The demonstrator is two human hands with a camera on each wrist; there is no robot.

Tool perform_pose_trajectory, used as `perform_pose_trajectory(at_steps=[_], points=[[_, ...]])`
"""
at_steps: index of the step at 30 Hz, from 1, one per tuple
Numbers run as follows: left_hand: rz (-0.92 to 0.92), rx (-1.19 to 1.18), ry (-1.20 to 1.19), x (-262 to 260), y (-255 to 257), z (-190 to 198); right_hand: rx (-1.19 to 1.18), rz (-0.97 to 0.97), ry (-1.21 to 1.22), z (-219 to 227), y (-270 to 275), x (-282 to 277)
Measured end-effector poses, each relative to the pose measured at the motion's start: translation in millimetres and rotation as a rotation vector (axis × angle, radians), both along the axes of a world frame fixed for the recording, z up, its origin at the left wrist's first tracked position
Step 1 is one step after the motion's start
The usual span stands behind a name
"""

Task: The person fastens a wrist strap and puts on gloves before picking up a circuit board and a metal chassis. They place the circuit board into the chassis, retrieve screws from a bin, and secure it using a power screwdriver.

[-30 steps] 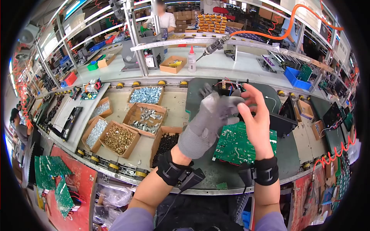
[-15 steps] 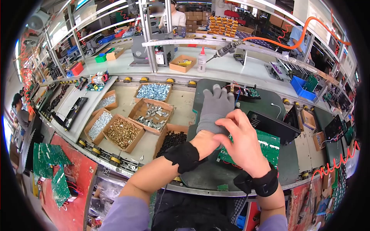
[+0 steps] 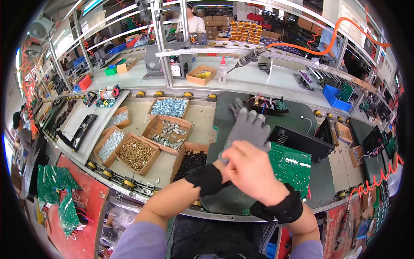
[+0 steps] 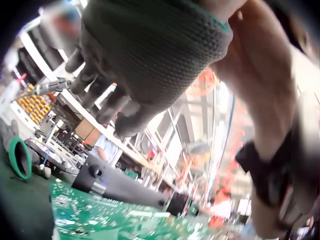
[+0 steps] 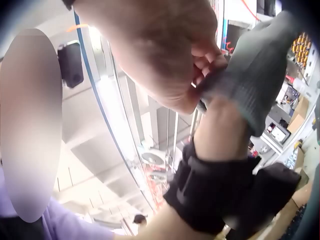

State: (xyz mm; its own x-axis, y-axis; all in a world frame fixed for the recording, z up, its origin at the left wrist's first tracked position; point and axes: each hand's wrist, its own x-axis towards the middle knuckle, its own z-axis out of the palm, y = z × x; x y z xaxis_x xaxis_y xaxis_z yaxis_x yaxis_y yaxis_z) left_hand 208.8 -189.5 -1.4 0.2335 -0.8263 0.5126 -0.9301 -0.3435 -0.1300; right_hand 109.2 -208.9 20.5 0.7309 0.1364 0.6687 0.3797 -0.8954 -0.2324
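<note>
A grey knitted work glove with a green-edged cuff point(image 4: 216, 22) covers my left hand point(image 3: 248, 128), whose fingers stretch forward over the dark green mat point(image 3: 224, 168). Bare and crossing over the left wrist, my right hand point(image 3: 254, 175) pinches the glove's cuff; its curled fingers show at the cuff in the right wrist view. A second grey glove point(image 3: 236, 106) lies on the mat just beyond the left fingertips. Right of the hands lies a green circuit board point(image 3: 293, 164), partly covered by the right hand. Behind it is a black panel point(image 3: 297, 143).
Cardboard trays of metal clips point(image 3: 170, 129), brass-coloured parts point(image 3: 136, 153) and black screws point(image 3: 189, 162) stand to the left. A black housing with wires point(image 3: 269, 105) sits at the mat's back. Beyond are a red-capped bottle point(image 3: 222, 71) and a hanging screwdriver point(image 3: 250, 58).
My right hand has gone from the gloved fingertips back to the cuff, and its fingers have curled in there. The left hand has swung across with its fingers stretched forward.
</note>
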Motion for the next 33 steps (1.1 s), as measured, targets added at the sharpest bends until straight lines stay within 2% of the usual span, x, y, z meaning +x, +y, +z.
perform_pose_trajectory(at_steps=[1,2,3,4,5,6,8,9,10,11,14,17,19,22,26,28,31,32,33], points=[[-0.135,-0.101,0.308,6.2,6.2,-0.6,0.076,0.004,-0.063,7.9,-8.1,-0.5],[-0.501,-0.474,0.639,11.6,23.2,-0.3,0.231,-0.026,-0.098,20.3,-21.5,-4.5],[-0.399,-0.339,1.165,18.5,34.8,3.5,0.387,-0.057,-0.137,30.3,-38.8,-8.6],[-0.668,-0.520,1.408,18.5,46.4,12.6,0.505,-0.139,-0.170,28.8,-61.8,-7.9],[-0.942,-0.710,1.644,16.6,52.1,19.2,0.622,-0.218,-0.200,20.7,-79.4,-4.5],[-0.944,-0.699,1.646,12.2,52.0,26.3,0.697,-0.186,-0.115,10.7,-85.4,0.6],[-1.229,-0.765,1.917,7.7,51.0,38.2,0.955,-0.025,0.154,-4.7,-85.2,8.5],[-1.231,-0.755,1.915,6.7,49.9,39.3,1.055,0.073,0.244,-8.5,-83.7,12.0],[-1.242,-0.734,1.963,4.3,49.5,38.3,1.138,0.095,0.232,-12.8,-85.5,16.2],[-1.250,-0.715,2.012,1.9,50.1,36.9,1.140,0.096,0.231,-12.8,-86.9,15.5],[-1.216,-0.783,1.934,4.3,56.4,32.8,1.201,0.001,0.074,-14.2,-84.4,12.0],[-1.137,-0.851,1.879,5.7,56.5,30.9,1.210,0.043,0.124,-20.5,-76.7,11.8],[-1.240,-0.837,1.829,11.6,51.3,24.3,1.191,0.051,0.153,-20.1,-75.7,11.2],[-1.259,-0.825,1.930,6.4,46.3,25.4,1.188,0.013,0.116,-14.6,-74.7,9.8],[-1.304,-0.841,1.884,1.2,43.6,28.4,1.177,0.038,0.134,-16.2,-81.5,6.1],[-1.159,-0.880,1.772,4.8,43.3,28.3,1.167,0.036,0.156,-18.7,-81.0,5.8],[-1.095,-0.816,1.673,2.7,41.5,23.0,1.159,0.028,0.171,-16.9,-81.9,5.9],[-1.091,-0.816,1.673,1.4,40.5,23.6,1.160,0.021,0.168,-15.9,-82.1,6.1],[-1.206,-0.751,1.821,-0.7,38.7,25.1,1.162,0.022,0.170,-15.5,-82.9,5.7]])
